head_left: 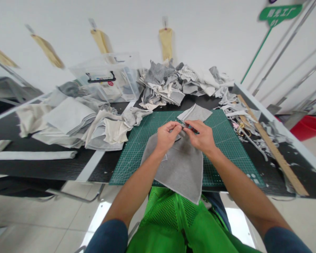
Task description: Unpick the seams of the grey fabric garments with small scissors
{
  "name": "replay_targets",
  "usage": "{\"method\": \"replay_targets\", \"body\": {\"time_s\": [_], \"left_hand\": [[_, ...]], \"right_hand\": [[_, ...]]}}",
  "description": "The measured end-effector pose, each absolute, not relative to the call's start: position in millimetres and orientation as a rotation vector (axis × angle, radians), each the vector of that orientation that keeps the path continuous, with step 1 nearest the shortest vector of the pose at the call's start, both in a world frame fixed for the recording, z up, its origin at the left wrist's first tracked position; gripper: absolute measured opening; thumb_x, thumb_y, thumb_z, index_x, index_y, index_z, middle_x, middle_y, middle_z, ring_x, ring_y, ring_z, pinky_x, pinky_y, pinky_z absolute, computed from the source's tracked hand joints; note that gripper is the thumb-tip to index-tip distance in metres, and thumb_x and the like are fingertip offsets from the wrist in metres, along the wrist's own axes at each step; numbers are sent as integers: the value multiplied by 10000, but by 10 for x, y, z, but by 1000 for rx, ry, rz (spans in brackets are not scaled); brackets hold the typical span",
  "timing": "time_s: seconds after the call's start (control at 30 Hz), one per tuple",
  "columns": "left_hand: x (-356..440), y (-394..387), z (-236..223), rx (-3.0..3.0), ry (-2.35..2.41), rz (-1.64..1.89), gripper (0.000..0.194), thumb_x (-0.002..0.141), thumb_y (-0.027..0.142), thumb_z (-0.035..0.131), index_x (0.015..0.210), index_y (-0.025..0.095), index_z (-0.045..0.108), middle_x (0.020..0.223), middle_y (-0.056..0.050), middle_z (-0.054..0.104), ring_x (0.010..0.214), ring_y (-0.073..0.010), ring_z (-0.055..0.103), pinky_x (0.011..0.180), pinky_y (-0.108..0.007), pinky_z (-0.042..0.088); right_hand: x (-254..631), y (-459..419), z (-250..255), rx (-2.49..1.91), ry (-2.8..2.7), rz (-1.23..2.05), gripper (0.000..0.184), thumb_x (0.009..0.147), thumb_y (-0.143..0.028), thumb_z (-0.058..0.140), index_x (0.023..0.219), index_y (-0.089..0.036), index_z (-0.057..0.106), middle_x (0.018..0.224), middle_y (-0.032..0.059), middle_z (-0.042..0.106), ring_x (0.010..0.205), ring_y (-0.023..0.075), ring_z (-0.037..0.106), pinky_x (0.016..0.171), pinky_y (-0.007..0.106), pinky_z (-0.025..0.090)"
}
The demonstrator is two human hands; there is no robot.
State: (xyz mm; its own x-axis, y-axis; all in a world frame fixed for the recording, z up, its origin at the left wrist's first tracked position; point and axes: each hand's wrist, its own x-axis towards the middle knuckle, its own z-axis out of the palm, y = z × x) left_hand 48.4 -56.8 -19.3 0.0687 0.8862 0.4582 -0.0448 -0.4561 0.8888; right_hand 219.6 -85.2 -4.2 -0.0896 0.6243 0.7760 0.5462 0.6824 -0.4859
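Note:
A piece of grey fabric (183, 168) hangs down from my two hands, its lower corner dropping past the table's front edge. My left hand (169, 135) pinches the top of the fabric between thumb and fingers. Close beside it, my right hand (200, 135) is also closed on the gathered top edge; a small dark thing shows at its fingers, too small to name. Both hands are above a green cutting mat (137, 151). Just beyond them a folded light-grey cloth piece (198, 112) lies on the mat.
Stacked fabric pieces (71, 116) lie left, and a heap of scraps (163, 82) lies behind the mat. A clear plastic box (113, 79) stands back left. At right are a wooden ruler (274, 147), cloth strips and a red bin (309, 127). A fabric roll (34, 155) lies far left.

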Motion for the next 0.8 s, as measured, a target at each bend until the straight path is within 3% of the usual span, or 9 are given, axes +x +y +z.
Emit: {"method": "replay_targets", "body": {"time_s": [0.8], "left_hand": [[496, -527, -224, 1444, 787, 1475, 263, 822, 442, 780, 924, 199, 767, 860, -28, 751, 745, -133, 677, 729, -261, 533]], "right_hand": [[2203, -858, -41, -965, -1779, 27, 240, 994, -329, 588, 1176, -258, 727, 1064, 84, 773, 961, 240, 704, 885, 409, 587]]}}
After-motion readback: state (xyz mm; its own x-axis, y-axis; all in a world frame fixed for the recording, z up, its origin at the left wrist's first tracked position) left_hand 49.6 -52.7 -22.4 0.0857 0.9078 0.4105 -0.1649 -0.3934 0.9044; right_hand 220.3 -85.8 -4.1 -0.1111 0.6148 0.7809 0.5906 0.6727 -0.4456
